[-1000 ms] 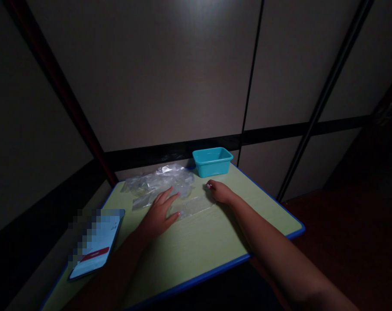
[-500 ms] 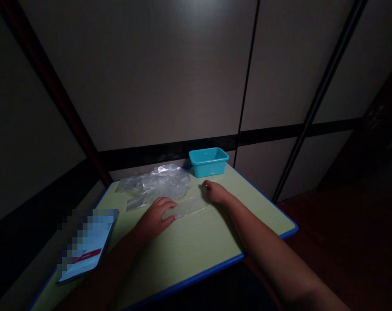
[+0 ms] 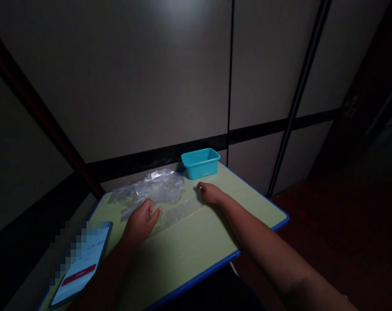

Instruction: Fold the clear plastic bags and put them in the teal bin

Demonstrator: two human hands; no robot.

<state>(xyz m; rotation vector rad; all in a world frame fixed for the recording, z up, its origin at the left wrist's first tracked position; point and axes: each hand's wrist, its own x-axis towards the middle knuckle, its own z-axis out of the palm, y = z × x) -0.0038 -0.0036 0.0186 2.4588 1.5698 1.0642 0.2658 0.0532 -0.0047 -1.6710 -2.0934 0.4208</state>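
A flat clear plastic bag [image 3: 178, 211] lies stretched across the green tabletop [image 3: 196, 250] between my hands. My left hand [image 3: 140, 223] rests at its left end with fingers close together, tips touching the plastic. My right hand [image 3: 208, 192] sits curled at the bag's right end, fingertips pressing on it. Just beyond lies a crumpled heap of clear plastic bags [image 3: 150, 188]. A small turquoise tub [image 3: 200, 163] stands at the far edge, a short way beyond my right hand.
A phone [image 3: 81, 263] with a lit screen lies at the near left of the table. The table has a blue rim and stands against a grey panelled wall. Dark floor lies to the right.
My left hand has slid leftward along the flat bag and its fingers have drawn together. The right hand has stayed on the bag's right end. The view has swung to the right.
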